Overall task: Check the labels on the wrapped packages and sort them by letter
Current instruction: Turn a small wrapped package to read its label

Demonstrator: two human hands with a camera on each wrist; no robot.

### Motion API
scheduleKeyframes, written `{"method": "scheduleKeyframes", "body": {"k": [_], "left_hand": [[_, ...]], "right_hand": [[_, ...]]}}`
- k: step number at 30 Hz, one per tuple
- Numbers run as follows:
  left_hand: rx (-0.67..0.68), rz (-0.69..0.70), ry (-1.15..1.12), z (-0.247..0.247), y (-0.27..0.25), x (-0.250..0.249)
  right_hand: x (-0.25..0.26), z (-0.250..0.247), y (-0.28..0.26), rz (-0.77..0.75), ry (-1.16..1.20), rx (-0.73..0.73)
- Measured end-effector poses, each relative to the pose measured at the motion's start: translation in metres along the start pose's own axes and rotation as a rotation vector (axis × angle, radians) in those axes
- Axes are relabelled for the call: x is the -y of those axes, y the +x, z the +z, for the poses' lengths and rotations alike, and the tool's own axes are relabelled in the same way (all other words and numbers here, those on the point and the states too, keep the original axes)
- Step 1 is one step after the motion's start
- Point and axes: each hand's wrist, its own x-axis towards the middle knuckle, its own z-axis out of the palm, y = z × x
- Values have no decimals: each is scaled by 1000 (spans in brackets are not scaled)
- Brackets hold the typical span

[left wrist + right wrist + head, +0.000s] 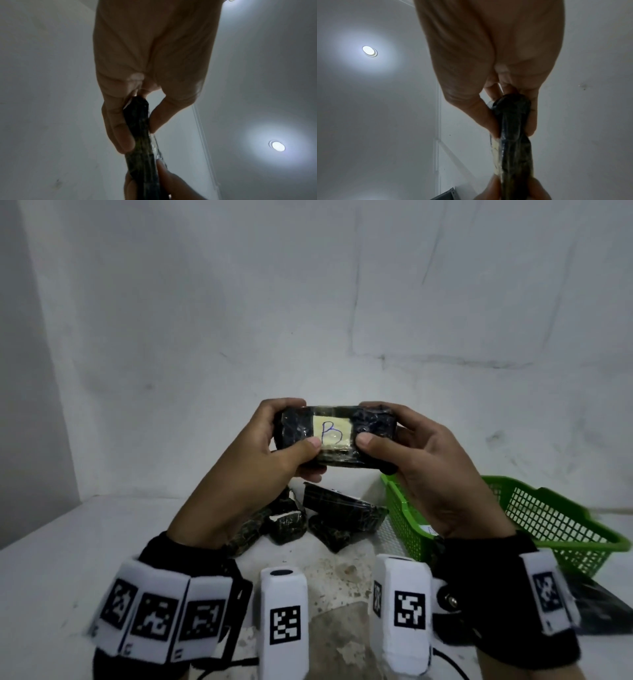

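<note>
Both hands hold up a dark wrapped package (298,426) in front of the wall, its pale label (332,433) facing me and reading "B". My left hand (279,445) grips its left end, thumb on the front beside the label. My right hand (394,446) grips the right end the same way. The left wrist view shows the package (139,129) edge-on between thumb and fingers; the right wrist view shows the package (513,121) held likewise. Several more dark wrapped packages (339,508) lie in a pile on the table below the hands.
A green plastic mesh basket (548,518) stands on the white table (68,570) at the right, partly hidden by my right hand. A dark flat object (599,611) lies at the near right, in front of the basket. A white wall rises close behind.
</note>
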Motion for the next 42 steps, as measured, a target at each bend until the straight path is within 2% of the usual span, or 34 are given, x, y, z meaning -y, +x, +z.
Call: {"method": "scheduleKeyframes", "body": {"k": [6, 21, 26, 33, 37, 42], "left_hand": [[-50, 18, 57, 3, 2, 4], [-36, -53, -8, 4, 6, 9], [-43, -44, -24, 5, 8, 13], [-2, -26, -80, 9, 6, 13], [29, -43, -78, 9, 6, 12], [11, -21, -113, 5, 6, 12]], "right_hand": [[-1, 1, 1, 24, -63, 14], [-9, 0, 4, 58, -13, 10], [-5, -5, 1, 85, -69, 101], [-4, -6, -2, 21, -105, 114], [-6, -3, -2, 7, -110, 66], [-6, 3, -3, -3, -135, 52]]}}
